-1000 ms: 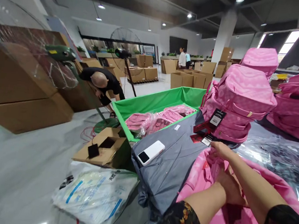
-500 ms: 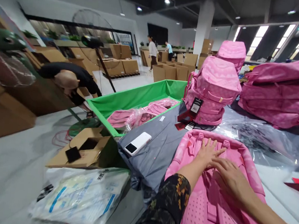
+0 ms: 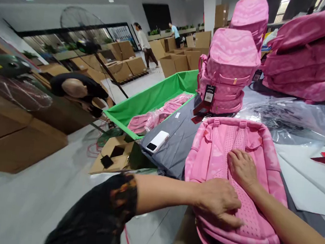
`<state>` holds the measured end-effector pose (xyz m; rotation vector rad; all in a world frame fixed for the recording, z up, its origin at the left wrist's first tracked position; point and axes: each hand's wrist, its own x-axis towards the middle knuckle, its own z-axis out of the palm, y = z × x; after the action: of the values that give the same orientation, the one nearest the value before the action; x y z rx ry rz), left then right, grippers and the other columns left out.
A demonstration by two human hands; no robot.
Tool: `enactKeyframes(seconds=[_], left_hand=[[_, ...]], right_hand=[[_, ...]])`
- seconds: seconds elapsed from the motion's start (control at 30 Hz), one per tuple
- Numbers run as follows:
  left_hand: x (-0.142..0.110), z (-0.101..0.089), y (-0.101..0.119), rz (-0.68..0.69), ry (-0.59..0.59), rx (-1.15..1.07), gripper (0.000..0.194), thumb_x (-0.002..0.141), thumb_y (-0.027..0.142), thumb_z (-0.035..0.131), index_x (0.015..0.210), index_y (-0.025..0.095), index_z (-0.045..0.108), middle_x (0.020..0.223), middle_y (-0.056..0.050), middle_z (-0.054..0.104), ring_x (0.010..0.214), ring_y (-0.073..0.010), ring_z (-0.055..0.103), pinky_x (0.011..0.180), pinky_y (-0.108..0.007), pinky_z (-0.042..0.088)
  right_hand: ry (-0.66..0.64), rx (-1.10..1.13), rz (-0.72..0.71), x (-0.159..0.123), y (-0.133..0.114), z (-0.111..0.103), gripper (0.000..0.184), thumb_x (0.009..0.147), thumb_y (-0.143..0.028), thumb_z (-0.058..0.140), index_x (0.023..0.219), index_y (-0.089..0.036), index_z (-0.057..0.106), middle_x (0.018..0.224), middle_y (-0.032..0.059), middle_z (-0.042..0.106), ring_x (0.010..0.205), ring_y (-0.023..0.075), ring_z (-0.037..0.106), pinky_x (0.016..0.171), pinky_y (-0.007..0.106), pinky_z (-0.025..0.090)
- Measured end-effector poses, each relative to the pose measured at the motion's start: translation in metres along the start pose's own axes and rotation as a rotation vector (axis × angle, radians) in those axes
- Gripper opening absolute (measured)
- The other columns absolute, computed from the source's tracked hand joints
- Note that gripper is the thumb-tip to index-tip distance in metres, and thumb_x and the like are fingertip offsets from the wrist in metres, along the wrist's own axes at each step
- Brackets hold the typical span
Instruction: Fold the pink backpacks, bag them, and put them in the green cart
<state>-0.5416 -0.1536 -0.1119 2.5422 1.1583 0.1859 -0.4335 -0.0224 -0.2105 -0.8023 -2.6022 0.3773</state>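
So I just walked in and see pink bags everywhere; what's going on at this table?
A person has a pink backpack lying back-panel up on the table and presses both hands flat on it: the left hand near its lower edge, the right hand on the mesh panel. A white phone lies on grey cloth beside it. More pink backpacks stand and lie stacked behind, and a green bin holds bagged ones. Another person bends by cardboard boxes on the left.

Hidden and cut off

The right hand (image 3: 242, 169) covers part of the backpack (image 3: 231, 182) back panel; the hang tag (image 3: 209, 93) print is too small to read; the pink stack (image 3: 309, 55) runs off-frame.
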Motion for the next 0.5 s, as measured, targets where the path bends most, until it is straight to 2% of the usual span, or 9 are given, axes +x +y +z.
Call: enactKeyframes(seconds=[0.1, 0.17, 0.23, 0.3, 0.37, 0.4, 0.43, 0.5], left_hand=[[0.002, 0.036, -0.004, 0.085, -0.083, 0.066, 0.032, 0.095, 0.029, 0.057, 0.064, 0.025, 0.061, 0.07, -0.003, 0.072, 0.071, -0.0187, 0.064, 0.075, -0.032, 0.049], [0.003, 0.054, -0.011, 0.101, -0.113, 0.086, 0.028, 0.093, 0.028, 0.057, 0.065, 0.026, 0.061, 0.074, -0.004, 0.073, 0.076, -0.0193, 0.063, 0.081, -0.032, 0.049], [0.001, 0.061, -0.016, 0.067, -0.111, 0.108, 0.026, 0.094, 0.03, 0.052, 0.072, 0.024, 0.065, 0.08, -0.006, 0.073, 0.083, -0.0208, 0.063, 0.09, -0.034, 0.047], [-0.001, 0.06, -0.02, -0.074, -0.041, 0.133, 0.027, 0.097, 0.033, 0.048, 0.088, 0.02, 0.069, 0.091, -0.01, 0.073, 0.094, -0.0233, 0.062, 0.098, -0.037, 0.045], [-0.002, 0.054, -0.027, -0.302, 0.079, 0.153, 0.037, 0.098, 0.042, 0.048, 0.114, 0.016, 0.068, 0.116, -0.014, 0.07, 0.114, -0.0277, 0.057, 0.107, -0.042, 0.04], [-0.001, 0.05, -0.032, -0.416, 0.118, 0.153, 0.046, 0.098, 0.047, 0.048, 0.128, 0.016, 0.063, 0.132, -0.015, 0.064, 0.126, -0.0309, 0.051, 0.113, -0.046, 0.035], [0.001, 0.045, -0.036, -0.502, 0.13, 0.143, 0.055, 0.098, 0.052, 0.048, 0.141, 0.019, 0.056, 0.146, -0.015, 0.055, 0.137, -0.0342, 0.043, 0.117, -0.051, 0.03], [0.004, 0.039, -0.044, -0.573, 0.089, 0.098, 0.065, 0.098, 0.061, 0.046, 0.155, 0.031, 0.041, 0.163, -0.009, 0.038, 0.151, -0.0386, 0.024, 0.121, -0.061, 0.019]], right_hand=[[0.087, 0.066, 0.07, 0.001, 0.002, 0.002, 0.039, 0.102, -0.029, 0.035, 0.125, -0.015, 0.063, 0.127, 0.017, 0.067, 0.124, 0.0318, 0.054, 0.108, 0.047, 0.039], [0.173, 0.114, 0.137, 0.004, 0.008, -0.001, 0.043, 0.103, -0.03, 0.03, 0.127, -0.012, 0.061, 0.118, 0.0197, 0.069, 0.113, 0.0328, 0.06, 0.102, 0.049, 0.044], [0.258, 0.159, 0.172, 0.007, 0.011, -0.013, 0.046, 0.102, -0.03, 0.026, 0.124, -0.01, 0.061, 0.11, 0.021, 0.07, 0.103, 0.0329, 0.063, 0.095, 0.05, 0.047], [0.315, 0.204, 0.132, 0.006, 0.004, -0.036, 0.041, 0.101, -0.029, 0.028, 0.117, -0.014, 0.063, 0.106, 0.0184, 0.071, 0.1, 0.0308, 0.064, 0.094, 0.047, 0.048], [0.255, 0.279, -0.11, -0.002, -0.014, -0.064, 0.031, 0.099, -0.026, 0.036, 0.109, -0.02, 0.065, 0.099, 0.0121, 0.072, 0.095, 0.0254, 0.065, 0.089, 0.04, 0.049], [0.151, 0.311, -0.3, -0.008, -0.027, -0.076, 0.026, 0.096, -0.024, 0.041, 0.105, -0.023, 0.066, 0.095, 0.0091, 0.072, 0.091, 0.0232, 0.064, 0.085, 0.037, 0.048], [0.004, 0.328, -0.51, -0.017, -0.04, -0.086, 0.021, 0.093, -0.023, 0.046, 0.102, -0.024, 0.066, 0.09, 0.0069, 0.07, 0.085, 0.0218, 0.063, 0.08, 0.036, 0.047], [-0.32, 0.333, -0.87, -0.034, -0.064, -0.095, 0.015, 0.087, -0.024, 0.053, 0.097, -0.024, 0.064, 0.085, 0.0044, 0.067, 0.075, 0.0203, 0.057, 0.07, 0.035, 0.042]])
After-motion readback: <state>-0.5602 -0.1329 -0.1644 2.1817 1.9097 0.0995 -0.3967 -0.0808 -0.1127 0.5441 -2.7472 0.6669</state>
